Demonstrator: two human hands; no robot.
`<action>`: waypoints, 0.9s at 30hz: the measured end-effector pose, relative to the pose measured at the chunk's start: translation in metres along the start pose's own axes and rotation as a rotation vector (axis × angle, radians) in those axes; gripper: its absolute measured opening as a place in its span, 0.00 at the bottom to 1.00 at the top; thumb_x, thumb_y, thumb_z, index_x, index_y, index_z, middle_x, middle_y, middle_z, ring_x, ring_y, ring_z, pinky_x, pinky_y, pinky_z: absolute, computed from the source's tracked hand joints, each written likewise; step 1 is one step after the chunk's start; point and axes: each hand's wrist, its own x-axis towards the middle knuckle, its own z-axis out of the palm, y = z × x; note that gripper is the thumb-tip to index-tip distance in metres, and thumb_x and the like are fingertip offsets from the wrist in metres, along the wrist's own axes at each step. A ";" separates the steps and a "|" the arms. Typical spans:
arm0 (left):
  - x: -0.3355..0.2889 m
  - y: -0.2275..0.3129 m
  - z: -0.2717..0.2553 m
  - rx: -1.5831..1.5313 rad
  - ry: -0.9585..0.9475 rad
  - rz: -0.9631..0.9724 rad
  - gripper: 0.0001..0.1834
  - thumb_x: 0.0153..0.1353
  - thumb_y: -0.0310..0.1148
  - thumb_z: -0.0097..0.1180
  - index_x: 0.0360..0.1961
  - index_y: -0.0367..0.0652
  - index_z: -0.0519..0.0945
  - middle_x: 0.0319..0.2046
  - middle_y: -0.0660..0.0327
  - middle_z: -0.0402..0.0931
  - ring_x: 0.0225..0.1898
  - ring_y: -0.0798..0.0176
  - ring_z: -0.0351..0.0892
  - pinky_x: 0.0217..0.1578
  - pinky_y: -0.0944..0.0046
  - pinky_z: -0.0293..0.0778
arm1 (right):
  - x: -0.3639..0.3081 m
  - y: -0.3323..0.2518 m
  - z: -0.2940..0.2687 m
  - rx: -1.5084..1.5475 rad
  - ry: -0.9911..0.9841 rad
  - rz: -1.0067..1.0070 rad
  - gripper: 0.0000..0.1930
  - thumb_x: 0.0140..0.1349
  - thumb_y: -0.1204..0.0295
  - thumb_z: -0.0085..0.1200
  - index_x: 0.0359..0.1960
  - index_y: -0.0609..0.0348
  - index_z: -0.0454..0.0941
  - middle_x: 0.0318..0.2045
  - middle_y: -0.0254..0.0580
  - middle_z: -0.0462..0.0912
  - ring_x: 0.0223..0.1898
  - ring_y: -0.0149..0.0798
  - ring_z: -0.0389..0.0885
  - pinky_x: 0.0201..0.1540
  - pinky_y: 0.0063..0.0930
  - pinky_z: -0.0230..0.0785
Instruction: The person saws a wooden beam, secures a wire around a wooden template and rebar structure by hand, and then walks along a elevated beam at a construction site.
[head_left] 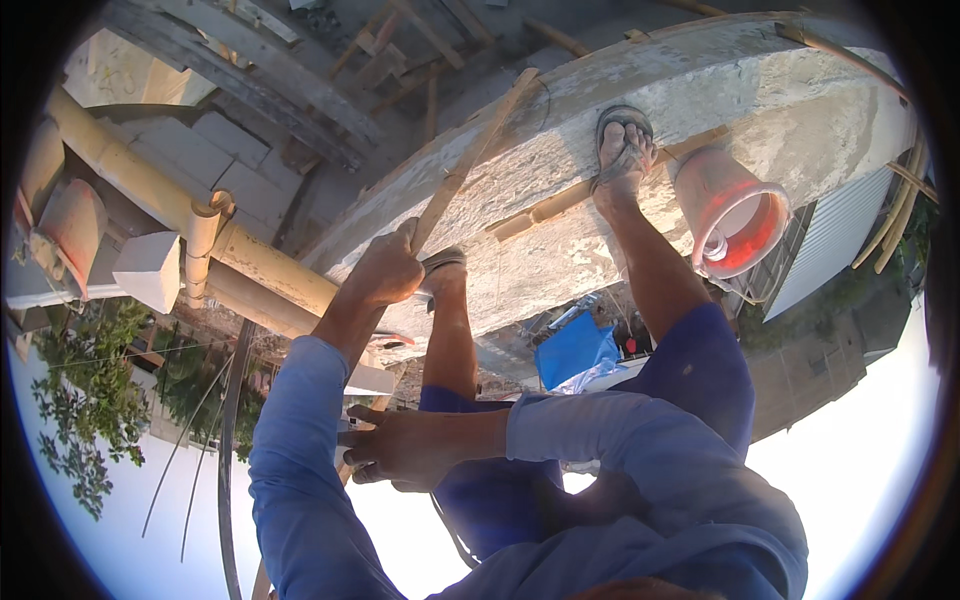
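Observation:
My left hand (390,268) is closed around a long wooden strip (475,160), which slants up and away over the rough concrete ledge (560,250). Below it, my right hand (425,445) reaches across to the left with its fingers apart. Wood shows beside those fingertips, apparently the lower part of the same strip; whether the hand touches it is unclear. My sandalled feet rest on the ledge, and a narrow wooden batten (545,208) lies between them. To the right of my farther foot stands a red-rimmed bucket (740,225) with a wire handle.
A thick yellowish pipe (270,262) runs along the left, near a pale block (148,270) and another bucket (75,232). Timber planks (260,85) lie far below the ledge. Bamboo poles (905,205) and corrugated sheeting (825,250) are at right; a blue sheet (577,350) lies below.

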 end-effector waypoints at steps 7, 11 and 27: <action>0.001 -0.013 -0.004 0.078 0.115 0.074 0.27 0.51 0.29 0.52 0.54 0.34 0.67 0.27 0.45 0.78 0.28 0.42 0.78 0.30 0.52 0.72 | -0.028 -0.151 0.021 0.932 -0.735 -0.262 0.07 0.38 0.71 0.53 0.12 0.57 0.68 0.19 0.38 0.70 0.24 0.43 0.72 0.28 0.37 0.66; -0.001 0.014 -0.021 -0.110 -0.100 -0.124 0.27 0.50 0.23 0.46 0.55 0.40 0.63 0.33 0.36 0.75 0.39 0.33 0.74 0.41 0.42 0.68 | -0.009 -0.108 0.029 0.774 -0.525 -0.065 0.07 0.38 0.70 0.57 0.15 0.56 0.70 0.20 0.39 0.70 0.25 0.45 0.72 0.28 0.37 0.65; -0.007 -0.005 0.019 -0.130 -0.024 -0.076 0.30 0.47 0.25 0.51 0.56 0.40 0.65 0.32 0.42 0.77 0.36 0.37 0.76 0.36 0.47 0.70 | 0.013 -0.079 0.100 -0.050 -1.061 -0.156 0.18 0.58 0.53 0.42 0.22 0.45 0.82 0.31 0.33 0.79 0.38 0.36 0.77 0.47 0.33 0.66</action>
